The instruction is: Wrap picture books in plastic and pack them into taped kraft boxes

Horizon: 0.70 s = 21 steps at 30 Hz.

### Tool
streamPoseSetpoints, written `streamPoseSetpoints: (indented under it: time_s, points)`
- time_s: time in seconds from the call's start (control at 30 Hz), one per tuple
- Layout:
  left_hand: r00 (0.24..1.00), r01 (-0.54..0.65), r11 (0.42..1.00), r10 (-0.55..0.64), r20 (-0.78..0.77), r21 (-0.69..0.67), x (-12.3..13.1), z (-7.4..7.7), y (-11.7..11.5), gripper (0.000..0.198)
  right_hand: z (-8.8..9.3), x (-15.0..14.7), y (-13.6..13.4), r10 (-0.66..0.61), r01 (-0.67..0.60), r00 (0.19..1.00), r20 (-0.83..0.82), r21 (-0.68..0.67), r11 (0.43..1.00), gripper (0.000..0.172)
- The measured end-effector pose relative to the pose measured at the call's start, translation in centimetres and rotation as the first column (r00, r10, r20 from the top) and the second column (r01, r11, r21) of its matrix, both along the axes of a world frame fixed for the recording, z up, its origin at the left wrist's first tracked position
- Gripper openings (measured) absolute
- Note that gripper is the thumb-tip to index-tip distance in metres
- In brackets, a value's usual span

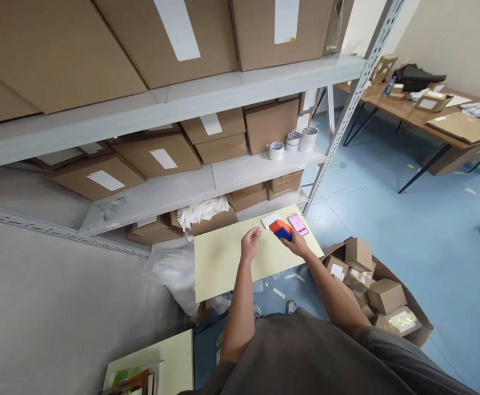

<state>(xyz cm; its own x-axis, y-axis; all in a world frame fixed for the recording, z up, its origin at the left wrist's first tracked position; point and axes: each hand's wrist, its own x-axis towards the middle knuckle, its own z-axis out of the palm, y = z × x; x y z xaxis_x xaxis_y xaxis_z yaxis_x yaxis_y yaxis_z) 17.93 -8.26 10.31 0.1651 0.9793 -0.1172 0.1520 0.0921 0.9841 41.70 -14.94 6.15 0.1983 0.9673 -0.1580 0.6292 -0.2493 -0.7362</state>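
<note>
Inside the curl of the right hand (298,244) sits an orange-and-blue device (281,230), fingers and thumb wrapped around its near end; what kind of tool it is cannot be made out. From that grip it points away and to the left, its long axis, as far as it shows, slanting from the palm toward a flat white piece (268,220) just past its far end. Whether the device touches the white piece or hangs above it, I cannot tell. Of the two hands, the right is nearer to the device, being clamped on it. Close beside the grip, on its far right side, lies a phone (299,225) with a pink screen. Left of the grip, near but apart, hovers the left hand (249,243), fingers loosely bent; whether its fingertips meet or pinch something small is unclear. Beneath both hands spreads a pale yellow tabletop (217,269), reaching well out to the left of the grip. Farther beyond the grip, white tape rolls (308,140) stand on a grey shelf (240,174) beside brown boxes (271,125). Off to the right of the grip, a wide carton (425,331) holds small cartons (387,296).
</note>
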Motion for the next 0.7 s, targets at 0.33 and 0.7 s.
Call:
streamPoseSetpoints:
  time_s: [0.33, 0.7]
  points:
    - [0.944, 0.303, 0.926, -0.324, 0.061, 0.226, -6.3, 9.6, 4.7, 0.037, 9.9, -5.6, 1.4, 0.273, -0.252, 0.961, -0.043, 0.271, 0.929, 0.046]
    - [0.99, 0.138, 0.892, -0.12, -0.069, 0.431, -8.5, 11.4, 6.5, 0.023, 12.6, -10.1, 3.8, 0.249, -0.234, 0.968, -0.025, 0.264, 0.936, 0.053]
